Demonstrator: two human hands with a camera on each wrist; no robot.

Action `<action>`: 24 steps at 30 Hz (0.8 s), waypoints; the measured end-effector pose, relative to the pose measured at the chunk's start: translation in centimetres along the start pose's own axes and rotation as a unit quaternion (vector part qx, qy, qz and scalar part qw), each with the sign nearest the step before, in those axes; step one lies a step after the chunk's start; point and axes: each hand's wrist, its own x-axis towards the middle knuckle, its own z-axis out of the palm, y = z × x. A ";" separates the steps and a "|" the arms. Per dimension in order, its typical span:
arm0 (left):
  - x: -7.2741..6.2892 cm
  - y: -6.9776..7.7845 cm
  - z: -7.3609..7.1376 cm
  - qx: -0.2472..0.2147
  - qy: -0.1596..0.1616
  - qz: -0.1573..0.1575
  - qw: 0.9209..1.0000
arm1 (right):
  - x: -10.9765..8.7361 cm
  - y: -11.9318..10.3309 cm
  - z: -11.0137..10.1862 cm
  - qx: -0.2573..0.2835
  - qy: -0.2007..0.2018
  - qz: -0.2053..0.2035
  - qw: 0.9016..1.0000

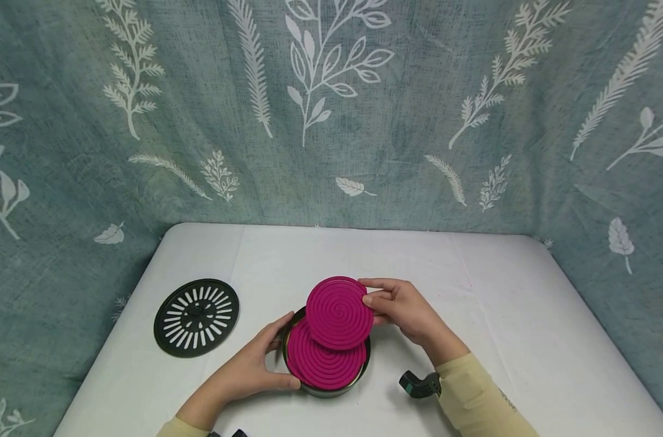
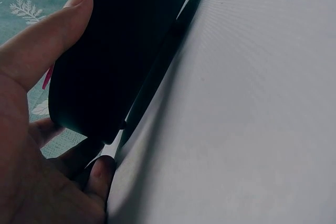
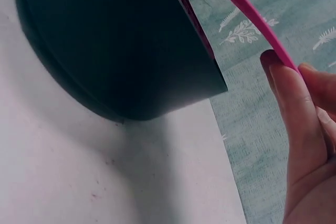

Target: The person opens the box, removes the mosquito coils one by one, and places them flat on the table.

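On the white table (image 1: 506, 328) is a dark round tin (image 1: 325, 393), gripped by my left hand (image 1: 253, 366) — a magenta lower disc (image 1: 326, 367), spiral-ridged, lies inside — and my right hand (image 1: 399, 308) pinches a matching thin upper disc (image 1: 338, 312) by its edge, above the tin's far side

White table (image 1: 528, 340), leafy cloth (image 1: 408, 182) around it.

The cloth is blue-green and hangs behind the table and along its left and right sides, like soft walls. White leaves (image 1: 620, 237) and white twigs (image 1: 252, 64) are all over it, some big and some small. It has a few wrinkles. The table has round corners at the back and faint lines on its top. The light is soft, and blurry gray shadows (image 3: 149, 171) lie on the white top.
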 end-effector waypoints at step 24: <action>0.0 -0.2 0.1 -0.006 -0.003 -0.005 1.000 | 1.9 1.2 -4.1 0.102 0.086 -0.011 0.991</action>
